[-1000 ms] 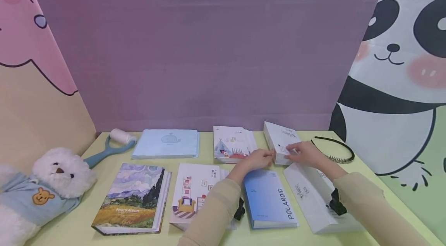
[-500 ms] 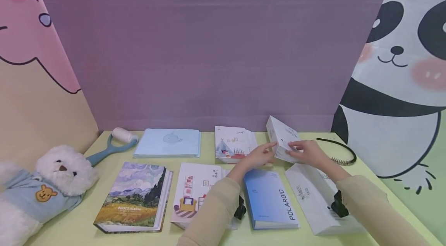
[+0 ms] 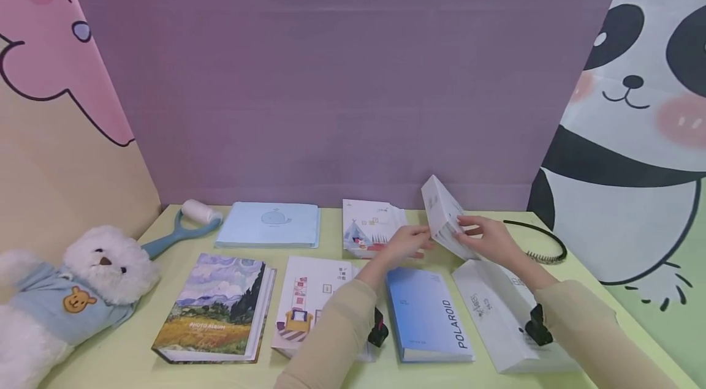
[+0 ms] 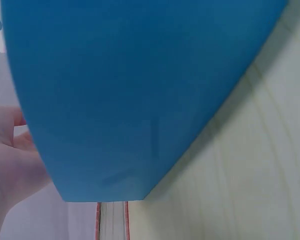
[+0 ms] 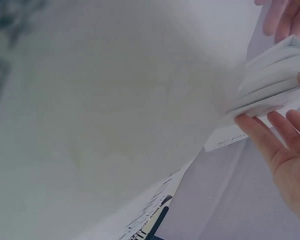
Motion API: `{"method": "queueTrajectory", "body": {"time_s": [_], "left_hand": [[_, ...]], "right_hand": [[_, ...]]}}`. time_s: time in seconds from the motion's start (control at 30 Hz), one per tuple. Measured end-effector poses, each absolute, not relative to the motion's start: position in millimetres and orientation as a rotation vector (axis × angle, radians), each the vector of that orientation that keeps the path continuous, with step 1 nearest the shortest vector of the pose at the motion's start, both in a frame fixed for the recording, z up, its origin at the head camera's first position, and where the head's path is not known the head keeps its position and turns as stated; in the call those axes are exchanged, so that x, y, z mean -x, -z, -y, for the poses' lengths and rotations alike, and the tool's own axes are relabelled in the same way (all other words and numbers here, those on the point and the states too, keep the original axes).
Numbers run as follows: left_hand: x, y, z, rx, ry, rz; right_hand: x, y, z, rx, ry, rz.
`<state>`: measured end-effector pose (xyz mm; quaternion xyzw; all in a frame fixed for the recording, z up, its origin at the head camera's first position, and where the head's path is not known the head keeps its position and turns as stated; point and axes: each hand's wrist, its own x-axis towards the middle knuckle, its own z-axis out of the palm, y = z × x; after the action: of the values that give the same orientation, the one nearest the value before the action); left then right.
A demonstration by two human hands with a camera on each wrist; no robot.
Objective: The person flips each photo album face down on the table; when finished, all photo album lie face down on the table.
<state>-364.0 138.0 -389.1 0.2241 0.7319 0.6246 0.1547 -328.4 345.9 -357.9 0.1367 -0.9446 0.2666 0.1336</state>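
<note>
The fingers (image 3: 472, 220) of the right hand (image 3: 493, 241) are bent, and I have them pinching a white album (image 3: 439, 210), thumb on one face and fingertips on the other. That album sits tilted, far end up, beyond the far edge of the blue POLAROID album (image 3: 425, 315). The left hand (image 3: 405, 244) lies beyond that same edge, just left of the white album, its fingers slightly bent and gripping nothing. A blue face blocks much of my left wrist view, so whether those fingertips touch the white album or stop just short, I can't say for sure.

I place the rest by the POLAROID album. A larger white album (image 3: 485, 315) lies just to its right, slanted, below the right forearm. Just to its left is an album with a room drawing (image 3: 309, 297), partly hidden by the left sleeve (image 3: 336, 340); next over is the landscape-covered PHOTO ALBUM (image 3: 212, 303). Beyond it and to the left I see a tent-covered album (image 3: 366, 226), then a pale whale album (image 3: 267, 225) and a forked handle (image 3: 179, 234) with a white roll (image 3: 201, 212). The plush bear (image 3: 91, 285) is leftmost on the table (image 3: 138, 340); a black headband (image 3: 543, 234) lies beyond and to the right.
</note>
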Motion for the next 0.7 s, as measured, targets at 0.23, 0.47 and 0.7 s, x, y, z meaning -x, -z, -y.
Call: {"method": "queueTrajectory", "body": {"time_s": [0.23,0.47,0.7], "left_hand": [[362.5,384.3,-140.2,-0.639,-1.86,-2.05],[358.7,375.9,-146.8,-0.706,-1.936,-2.056],[353.8,373.2,-151.5,-0.745,-1.923,-2.095]], "right_hand": [[326.8,355.3,-343.8,-0.386,-0.839,2.727],[327.7,354.9,-347.4,-0.371,-1.138,2.724],[327.3,352.4,-348.4,-0.292,-1.288,2.722]]}}
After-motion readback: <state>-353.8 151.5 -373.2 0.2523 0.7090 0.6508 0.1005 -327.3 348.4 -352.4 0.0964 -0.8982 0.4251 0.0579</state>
